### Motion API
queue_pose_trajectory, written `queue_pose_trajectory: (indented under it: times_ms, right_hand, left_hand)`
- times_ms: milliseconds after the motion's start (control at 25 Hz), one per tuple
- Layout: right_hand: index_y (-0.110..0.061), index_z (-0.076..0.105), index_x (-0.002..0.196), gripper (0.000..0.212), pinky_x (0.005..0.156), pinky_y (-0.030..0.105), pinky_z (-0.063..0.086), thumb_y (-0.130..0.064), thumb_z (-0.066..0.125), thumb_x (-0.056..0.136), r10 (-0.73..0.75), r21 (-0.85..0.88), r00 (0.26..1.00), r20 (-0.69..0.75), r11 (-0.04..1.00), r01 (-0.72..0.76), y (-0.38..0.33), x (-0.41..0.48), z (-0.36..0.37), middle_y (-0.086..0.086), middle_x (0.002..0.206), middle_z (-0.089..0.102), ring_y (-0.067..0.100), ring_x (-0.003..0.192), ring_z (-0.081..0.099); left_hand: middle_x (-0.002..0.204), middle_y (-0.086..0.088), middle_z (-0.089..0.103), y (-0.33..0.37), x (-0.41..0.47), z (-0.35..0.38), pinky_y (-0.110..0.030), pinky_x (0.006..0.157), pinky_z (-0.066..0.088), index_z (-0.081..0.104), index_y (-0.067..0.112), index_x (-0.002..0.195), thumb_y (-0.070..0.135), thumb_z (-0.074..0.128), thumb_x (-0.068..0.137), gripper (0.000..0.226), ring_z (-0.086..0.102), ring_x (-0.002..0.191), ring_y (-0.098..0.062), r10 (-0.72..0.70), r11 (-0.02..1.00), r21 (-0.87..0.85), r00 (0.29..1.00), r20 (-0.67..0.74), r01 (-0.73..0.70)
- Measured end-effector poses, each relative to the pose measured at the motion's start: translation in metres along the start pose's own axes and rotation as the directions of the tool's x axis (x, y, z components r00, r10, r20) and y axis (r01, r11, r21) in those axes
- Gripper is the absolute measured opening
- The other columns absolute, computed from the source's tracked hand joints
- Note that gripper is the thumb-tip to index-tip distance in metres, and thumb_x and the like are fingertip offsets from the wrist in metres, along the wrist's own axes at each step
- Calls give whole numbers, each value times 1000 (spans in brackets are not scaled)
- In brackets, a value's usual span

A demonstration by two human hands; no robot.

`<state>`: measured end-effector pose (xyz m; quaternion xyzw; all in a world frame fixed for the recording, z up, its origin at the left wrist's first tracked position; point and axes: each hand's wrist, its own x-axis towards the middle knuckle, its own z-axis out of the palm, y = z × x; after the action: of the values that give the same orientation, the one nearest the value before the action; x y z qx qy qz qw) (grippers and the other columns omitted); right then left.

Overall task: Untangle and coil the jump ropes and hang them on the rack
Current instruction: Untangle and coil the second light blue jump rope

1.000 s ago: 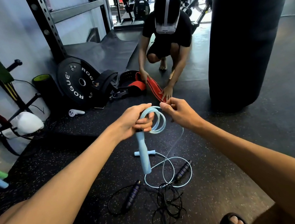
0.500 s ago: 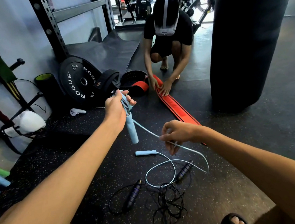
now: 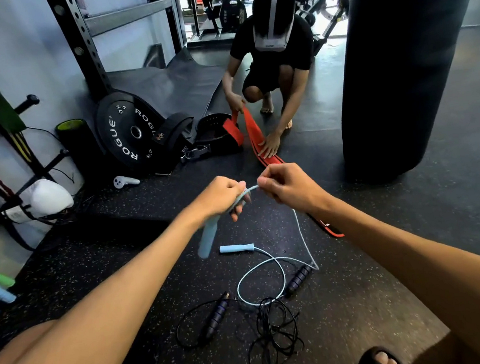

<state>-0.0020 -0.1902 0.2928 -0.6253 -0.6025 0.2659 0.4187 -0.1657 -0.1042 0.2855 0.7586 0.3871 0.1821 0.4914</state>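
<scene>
Between my fingertips runs a short arc of the pale blue jump rope [image 3: 250, 189] — my left hand [image 3: 219, 196] is curled round its gathered cord, with one blue handle [image 3: 208, 240] hanging blurred below the fist. My right hand [image 3: 287, 186] pinches the cord just beside the left fingers. From under the right fingers the cord drops to the speckled floor [image 3: 340, 320], loops, and ends at the second blue handle [image 3: 237, 247], which lies below the left knuckles. Nearer me than both hands lies the black jump rope [image 3: 273, 329] — tangled, its two dark handles apart. Well left of the left fingers stands the peg rack [image 3: 30, 100].
</scene>
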Motion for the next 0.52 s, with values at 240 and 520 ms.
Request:
queue_pose_trajectory:
  times_ms: [240, 520]
  right_hand:
    - [-13, 60, 79, 19, 56, 31, 40, -21, 63, 96, -18, 27, 987, -158, 999, 23, 9, 3, -2, -5, 62, 53, 7, 55, 44]
    - [-7, 53, 90, 21, 57, 38, 51, -23, 51, 103, 188, 94, 981, -42, 979, -183, 17, 4, 3, 7, 62, 53, 23, 57, 54]
  left_hand:
    - [37, 2, 24, 12, -3, 1, -25, 41, 32, 51, 6, 63, 32, 35, 104, 51, 20, 29, -10, -16, 941, -316, 949, 316, 121]
    - [39, 6, 21, 13, 0, -10, -23, 43, 27, 46, 11, 63, 39, 35, 104, 51, 19, 31, -7, 40, 663, -721, 953, 302, 201]
